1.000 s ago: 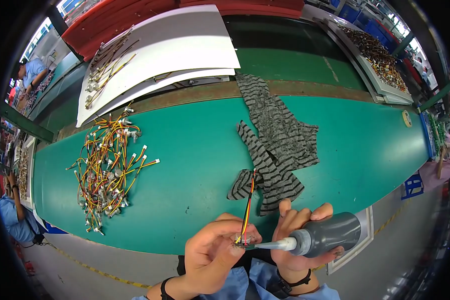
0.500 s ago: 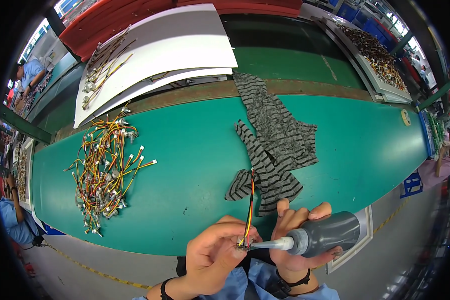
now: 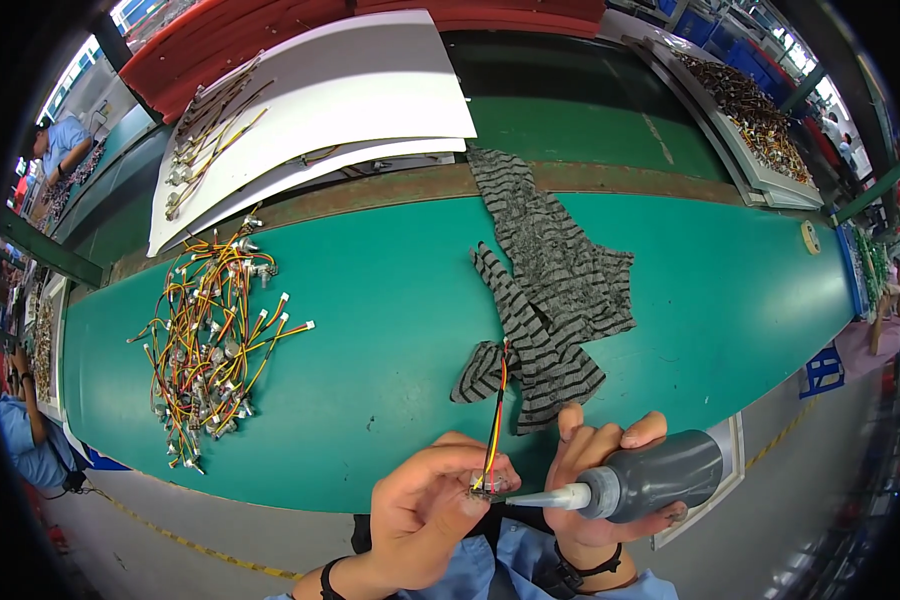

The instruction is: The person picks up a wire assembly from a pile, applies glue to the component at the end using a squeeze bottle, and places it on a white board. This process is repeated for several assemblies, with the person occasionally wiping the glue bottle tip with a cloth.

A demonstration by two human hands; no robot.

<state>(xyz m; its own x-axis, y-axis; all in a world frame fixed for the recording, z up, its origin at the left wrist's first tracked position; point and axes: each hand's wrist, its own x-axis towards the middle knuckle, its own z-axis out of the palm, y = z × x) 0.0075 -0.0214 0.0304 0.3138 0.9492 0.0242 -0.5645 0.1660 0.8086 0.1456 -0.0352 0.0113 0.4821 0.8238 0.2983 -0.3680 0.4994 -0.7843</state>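
We see light blue clothing across the person's front at the lower edge, its cloth creased into soft folds. The sleeve on the right arm is the same pale blue, and only a short stretch of it shows. Around the left wrist we find a narrow black band. The right wrist carries a black band too, along with a chunkier dark piece (a watch or a buckle, we cannot tell which). The left hand and right hand are bare.
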